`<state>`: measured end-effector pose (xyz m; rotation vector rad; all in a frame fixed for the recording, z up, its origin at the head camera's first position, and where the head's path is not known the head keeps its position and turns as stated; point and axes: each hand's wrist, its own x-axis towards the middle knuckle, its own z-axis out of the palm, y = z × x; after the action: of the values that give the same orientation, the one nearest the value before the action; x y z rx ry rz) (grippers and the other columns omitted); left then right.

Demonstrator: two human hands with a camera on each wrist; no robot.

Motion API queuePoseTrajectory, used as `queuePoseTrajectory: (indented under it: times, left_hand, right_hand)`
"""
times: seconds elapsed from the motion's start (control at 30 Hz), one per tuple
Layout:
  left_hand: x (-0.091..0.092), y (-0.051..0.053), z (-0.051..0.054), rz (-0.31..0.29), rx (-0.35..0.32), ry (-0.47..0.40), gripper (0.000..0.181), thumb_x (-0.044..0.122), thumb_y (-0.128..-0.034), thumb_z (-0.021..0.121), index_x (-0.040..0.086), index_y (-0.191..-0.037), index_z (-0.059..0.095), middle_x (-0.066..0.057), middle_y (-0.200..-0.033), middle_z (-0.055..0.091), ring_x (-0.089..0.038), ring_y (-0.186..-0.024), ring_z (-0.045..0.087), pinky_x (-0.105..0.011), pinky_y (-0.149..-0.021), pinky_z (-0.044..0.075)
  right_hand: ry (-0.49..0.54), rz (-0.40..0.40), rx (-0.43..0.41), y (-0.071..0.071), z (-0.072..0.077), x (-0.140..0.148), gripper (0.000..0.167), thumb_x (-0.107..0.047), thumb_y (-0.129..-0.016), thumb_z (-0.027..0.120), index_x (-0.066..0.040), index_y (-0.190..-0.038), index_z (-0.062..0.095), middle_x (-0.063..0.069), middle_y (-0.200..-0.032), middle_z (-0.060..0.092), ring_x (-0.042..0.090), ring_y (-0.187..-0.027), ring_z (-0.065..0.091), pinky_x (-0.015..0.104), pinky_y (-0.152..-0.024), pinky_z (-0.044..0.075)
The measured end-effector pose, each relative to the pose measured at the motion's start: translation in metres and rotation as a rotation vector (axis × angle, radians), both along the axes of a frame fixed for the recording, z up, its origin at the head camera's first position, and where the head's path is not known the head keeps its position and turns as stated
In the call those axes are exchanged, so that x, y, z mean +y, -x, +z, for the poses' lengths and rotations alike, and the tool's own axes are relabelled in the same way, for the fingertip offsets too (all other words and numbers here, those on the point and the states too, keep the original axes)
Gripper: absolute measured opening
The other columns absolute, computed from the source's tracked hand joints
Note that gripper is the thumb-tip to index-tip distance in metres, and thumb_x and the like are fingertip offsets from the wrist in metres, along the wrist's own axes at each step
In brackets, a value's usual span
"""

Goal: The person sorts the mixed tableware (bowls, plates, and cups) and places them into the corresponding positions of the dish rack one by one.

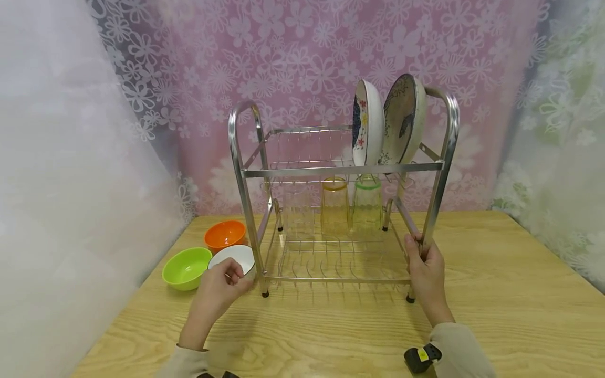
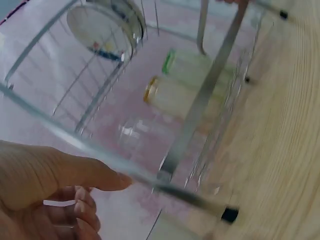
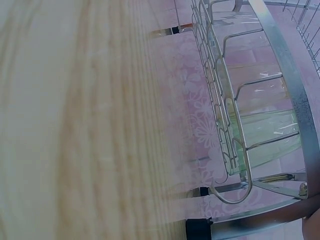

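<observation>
A two-tier metal dish rack (image 1: 342, 170) stands on the wooden table. My right hand (image 1: 427, 273) grips its front right leg low down; only a sliver of that hand shows in the right wrist view. My left hand (image 1: 221, 290) is beside the front left leg, its fingers loosely bent and nothing seen in them. Behind it is a white bowl (image 1: 238, 255), partly covered. In the left wrist view the left thumb (image 2: 95, 172) overlaps the rack's side post. On the lower tier stand a clear glass (image 1: 298, 212), a yellow glass (image 1: 334, 210) and a green glass (image 1: 367, 210).
On the upper tier, a flowered white bowl (image 1: 375, 123) and a dark-rimmed patterned bowl (image 1: 417, 121) lean on edge at the right. Left of the rack sit an orange bowl (image 1: 225, 234) and a lime green bowl (image 1: 187, 269). A flowered curtain (image 1: 307, 58) hangs behind.
</observation>
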<state>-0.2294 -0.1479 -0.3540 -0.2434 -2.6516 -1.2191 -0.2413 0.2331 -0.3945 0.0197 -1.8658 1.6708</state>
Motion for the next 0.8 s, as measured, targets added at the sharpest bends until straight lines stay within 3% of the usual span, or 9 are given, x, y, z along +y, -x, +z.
queuePoseTrajectory:
  times: [0.07, 0.13, 0.23, 0.33, 0.53, 0.8]
  left_hand:
    - [-0.010, 0.001, -0.003, 0.094, 0.014, 0.029, 0.028, 0.008, -0.0731, 0.080, 0.005, -0.082, 0.053, -0.010, -0.081, 0.054, -0.022, -0.072, 0.049, -0.030, -0.061, 0.041]
    - [-0.018, 0.001, -0.008, 0.174, 0.021, 0.032, 0.035, 0.010, -0.0706, 0.082, 0.002, -0.090, 0.054, -0.020, -0.100, 0.052, -0.034, -0.090, 0.046, -0.038, -0.070, 0.043]
    - [-0.021, 0.003, -0.016, 0.273, 0.056, 0.007, 0.053, 0.013, -0.0661, 0.086, 0.000, -0.106, 0.054, -0.030, -0.130, 0.032, -0.046, -0.114, 0.028, -0.053, -0.085, 0.037]
    - [-0.017, 0.010, -0.026, 0.336, 0.067, -0.068, 0.071, 0.015, -0.0639, 0.087, 0.000, -0.122, 0.049, -0.030, -0.140, 0.016, -0.049, -0.122, 0.015, -0.060, -0.092, 0.031]
    - [-0.005, 0.022, -0.048, 0.385, 0.051, -0.218, 0.093, 0.022, -0.0608, 0.089, 0.003, -0.135, 0.037, -0.030, -0.138, 0.015, -0.046, -0.127, 0.013, -0.063, -0.091, 0.037]
    - [-0.002, 0.032, -0.079, 0.389, 0.199, -0.324, 0.106, 0.018, -0.0585, 0.092, 0.002, -0.140, 0.027, -0.026, -0.134, 0.025, -0.039, -0.124, 0.026, -0.058, -0.101, 0.031]
  right_hand:
    - [0.001, 0.006, -0.004, 0.000, 0.000, -0.001, 0.013, -0.020, -0.102, 0.048, -0.009, -0.106, 0.052, -0.003, -0.059, 0.040, 0.007, -0.047, 0.034, 0.028, -0.045, 0.031]
    - [0.005, 0.019, -0.009, 0.001, 0.001, -0.002, 0.012, -0.018, -0.102, 0.048, -0.008, -0.106, 0.051, -0.003, -0.058, 0.040, 0.007, -0.046, 0.034, 0.028, -0.045, 0.031]
    - [-0.006, 0.021, -0.018, 0.000, 0.002, -0.002, 0.011, -0.017, -0.102, 0.048, -0.007, -0.106, 0.051, -0.004, -0.058, 0.039, 0.007, -0.047, 0.035, 0.028, -0.045, 0.031]
    - [-0.013, -0.001, -0.019, 0.000, 0.003, 0.000, 0.013, -0.020, -0.102, 0.048, -0.009, -0.106, 0.051, -0.004, -0.058, 0.039, 0.007, -0.047, 0.034, 0.028, -0.045, 0.031]
    - [0.013, 0.000, -0.004, 0.000, 0.003, 0.001, 0.016, -0.023, -0.102, 0.048, -0.008, -0.106, 0.051, -0.003, -0.056, 0.038, 0.008, -0.045, 0.033, 0.028, -0.044, 0.030]
    - [0.033, 0.019, -0.003, 0.000, 0.000, 0.001, 0.014, -0.020, -0.101, 0.050, -0.007, -0.105, 0.051, -0.004, -0.055, 0.038, 0.007, -0.044, 0.033, 0.028, -0.043, 0.028]
